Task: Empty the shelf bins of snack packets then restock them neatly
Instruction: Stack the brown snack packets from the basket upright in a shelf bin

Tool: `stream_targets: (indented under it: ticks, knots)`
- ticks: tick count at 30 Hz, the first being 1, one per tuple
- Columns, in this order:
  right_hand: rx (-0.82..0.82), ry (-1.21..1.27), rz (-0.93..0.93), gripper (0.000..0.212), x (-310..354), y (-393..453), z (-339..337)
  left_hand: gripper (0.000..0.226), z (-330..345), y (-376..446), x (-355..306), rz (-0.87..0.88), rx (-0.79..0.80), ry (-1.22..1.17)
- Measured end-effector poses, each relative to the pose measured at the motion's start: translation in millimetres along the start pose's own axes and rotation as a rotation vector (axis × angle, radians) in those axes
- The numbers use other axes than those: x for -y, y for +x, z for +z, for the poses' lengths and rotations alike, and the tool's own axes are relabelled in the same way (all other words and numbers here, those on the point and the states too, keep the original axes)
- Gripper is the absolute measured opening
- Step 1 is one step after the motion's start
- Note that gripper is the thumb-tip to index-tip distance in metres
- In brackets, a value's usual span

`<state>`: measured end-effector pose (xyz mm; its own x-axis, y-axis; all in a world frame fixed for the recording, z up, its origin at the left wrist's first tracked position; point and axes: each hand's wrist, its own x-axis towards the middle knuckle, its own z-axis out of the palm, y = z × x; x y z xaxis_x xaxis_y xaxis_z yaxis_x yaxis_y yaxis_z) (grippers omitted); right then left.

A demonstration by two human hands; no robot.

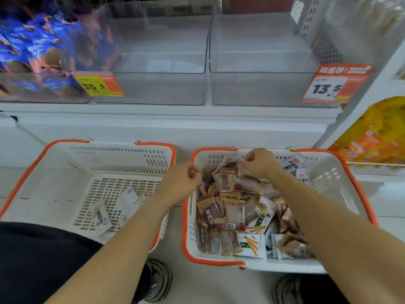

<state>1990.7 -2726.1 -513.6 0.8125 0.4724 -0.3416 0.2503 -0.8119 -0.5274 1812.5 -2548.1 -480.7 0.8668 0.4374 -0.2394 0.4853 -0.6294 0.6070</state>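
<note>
Two baskets sit side by side on the floor before me: the left basket (54,172) holds a few packets (103,218), the right basket (341,185) a heap of snack packets (232,213). Behind them, on the shelf (175,119), stand two bare bins (160,62), with a filled bin (39,62) to their left.

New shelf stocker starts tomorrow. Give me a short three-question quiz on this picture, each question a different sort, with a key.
1. True or false: the two clear bins by the 13.5 tag hold packets.
2. Which basket holds more packets? A) left basket B) right basket
3. Fill in: the right hand pinches a ____ over the right basket.

Key
1. False: both look empty.
2. B: brown packets fill it; the left basket holds only a few white packets.
3. Packet. The left hand is curled; whether it holds anything cannot be told.
</note>
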Motion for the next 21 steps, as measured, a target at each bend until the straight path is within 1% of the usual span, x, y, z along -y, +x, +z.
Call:
stream_targets:
  ticks: [3, 6, 8, 9, 11, 12, 14, 16, 17, 19, 20, 21]
  knots:
    - [-0.083, -0.004, 0.217, 0.018, -66, -8, -25, 0.014, 53, 6, -34, 0.118, 0.158, -0.059]
    - [-0.175, 0.016, 0.374, 0.043, -115, -19, -44, 0.021, 101, 20, -52, 0.177, 0.277, -0.044]
    - [-0.205, 0.061, 0.452, 0.058, -137, -23, -50, 0.027, 123, 35, -62, 0.205, 0.316, 0.014]
    - [-0.198, 0.071, 0.500, 0.063, -147, -22, -50, 0.030, 132, 45, -68, 0.214, 0.304, 0.045]
    - [-0.146, 0.128, 0.583, 0.076, -159, -12, -50, 0.036, 145, 69, -79, 0.199, 0.208, 0.096]
    - [-0.122, 0.194, 0.584, 0.081, -160, -4, -46, 0.041, 149, 81, -82, 0.170, 0.146, 0.115]
    - [-0.118, 0.409, 0.513, 0.084, -159, 14, -35, 0.052, 157, 103, -83, 0.114, 0.053, 0.152]
    - [-0.140, 0.559, 0.470, 0.096, -160, 32, -19, 0.057, 161, 116, -80, 0.096, -0.003, 0.199]
    - [-0.130, 0.582, 0.472, 0.102, -158, 37, -13, 0.055, 165, 118, -78, 0.109, -0.021, 0.217]
    - [-0.152, 0.564, 0.506, 0.112, -155, 44, -5, 0.049, 173, 113, -74, 0.166, 0.011, 0.218]
    - [-0.183, 0.544, 0.518, 0.113, -155, 48, -3, 0.047, 180, 110, -72, 0.207, 0.038, 0.215]
    - [-0.213, 0.545, 0.518, 0.109, -156, 50, 0, 0.047, 187, 109, -69, 0.245, 0.060, 0.232]
